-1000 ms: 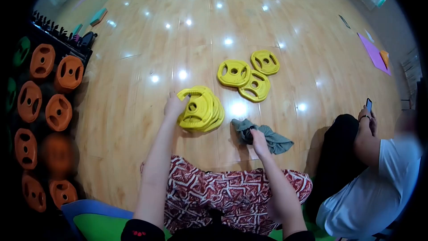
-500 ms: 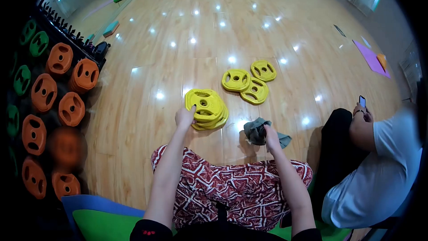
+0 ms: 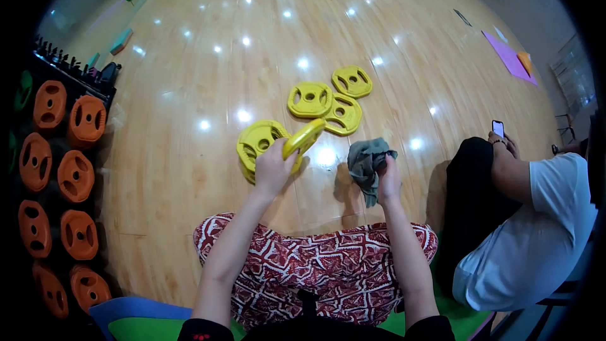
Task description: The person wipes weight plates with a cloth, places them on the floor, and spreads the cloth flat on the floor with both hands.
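My left hand (image 3: 275,167) grips a yellow weight plate (image 3: 305,138), which is tilted up on edge above the floor. Behind and to the left of that hand lies a stack of yellow weight plates (image 3: 251,141), partly hidden by it. A grey-green cloth (image 3: 364,163) hangs bunched in my right hand (image 3: 389,180), its fingers closed round it. Farther forward, three more yellow weight plates (image 3: 310,99) rest on the floor, some overlapping.
On the left stands a rack with orange weight plates (image 3: 76,175). To my right sits a person in a white shirt (image 3: 530,227), holding a phone (image 3: 498,129). Beneath me are green and blue mats (image 3: 142,309). A purple mat (image 3: 503,52) lies at the far right.
My left hand has lifted the top yellow weight plate off the stack and tipped it up, moving it rightward. The cloth has been raised a little in my right hand. The view has shifted.
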Motion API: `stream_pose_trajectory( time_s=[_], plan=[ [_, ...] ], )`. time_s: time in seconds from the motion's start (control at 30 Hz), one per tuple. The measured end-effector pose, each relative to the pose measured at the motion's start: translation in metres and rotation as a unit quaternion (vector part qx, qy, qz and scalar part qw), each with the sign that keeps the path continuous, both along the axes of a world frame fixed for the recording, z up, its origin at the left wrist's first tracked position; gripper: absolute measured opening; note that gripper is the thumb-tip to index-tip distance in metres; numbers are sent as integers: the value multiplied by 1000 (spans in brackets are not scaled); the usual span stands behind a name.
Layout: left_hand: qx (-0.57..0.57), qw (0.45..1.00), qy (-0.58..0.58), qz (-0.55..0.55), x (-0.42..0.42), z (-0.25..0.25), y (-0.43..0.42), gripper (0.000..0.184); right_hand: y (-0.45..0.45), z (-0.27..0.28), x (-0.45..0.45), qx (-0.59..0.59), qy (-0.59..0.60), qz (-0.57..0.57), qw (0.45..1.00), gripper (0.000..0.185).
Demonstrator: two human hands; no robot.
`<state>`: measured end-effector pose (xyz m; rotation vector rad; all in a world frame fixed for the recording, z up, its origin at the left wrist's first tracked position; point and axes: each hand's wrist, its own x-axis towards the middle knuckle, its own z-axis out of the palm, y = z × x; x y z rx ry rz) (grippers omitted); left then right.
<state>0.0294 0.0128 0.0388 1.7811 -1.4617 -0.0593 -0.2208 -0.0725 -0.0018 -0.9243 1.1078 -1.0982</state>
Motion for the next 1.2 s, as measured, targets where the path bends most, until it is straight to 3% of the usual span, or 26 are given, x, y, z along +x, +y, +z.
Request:
stream_pose_trajectory(
  time_s=[0.07, 0.17, 0.33, 0.43, 0.5, 0.53, 0.6, 0.67, 0.7, 0.77, 0.8, 0.97, 1.07, 1.13, 1.2],
  plan=[
    [19, 999, 19, -33, -17, -6, -1, 31, 2, 8, 2, -9, -17, -37, 999, 37],
    [41, 994, 54, -81, -42, -16, -8, 29, 4, -8, 6, -24, 113, -96, 989, 33],
    [99, 978, 65, -173, -55, -39, -12, 28, 22, 25, 25, -25, 117, -3, 993, 30],
    [133, 979, 53, -147, -55, -42, -14, 28, 20, 3, 23, -15, 142, -6, 990, 26],
    [127, 980, 66, -136, -52, -46, -16, 28, 14, -24, 23, -94, 82, -143, 982, 25],
    [119, 982, 76, -123, -51, -46, -17, 28, 17, -23, 21, -93, 85, -142, 982, 25],
    [133, 980, 96, -114, -50, -45, -19, 27, 27, -5, 18, -214, 384, 12, 898, 25],
    [146, 977, 114, -107, -53, -44, -20, 27, 33, 14, 41, -136, 173, 101, 970, 30],
    [157, 976, 104, -106, -55, -43, -19, 28, 33, 10, 49, -202, 150, 130, 959, 33],
    [169, 975, 95, -105, -53, -50, -18, 28, 32, 11, 54, -354, 327, 247, 840, 37],
    [190, 968, 94, -131, -53, -55, -18, 29, 32, 8, 55, -389, 354, 255, 811, 37],
    [226, 936, 189, -191, -51, -58, -15, 41, 23, 4, 54, -371, 378, 258, 808, 35],
    [225, 936, 190, -195, -54, -61, -12, 44, 15, -7, 47, -330, 316, 195, 868, 31],
    [288, 922, 183, -182, -57, -51, -12, 42, 9, -9, 44, -299, 306, 189, 884, 30],
    [262, 929, 183, -188, -57, -57, -12, 43, 2, -17, 42, -279, 306, 153, 897, 31]
  ],
)
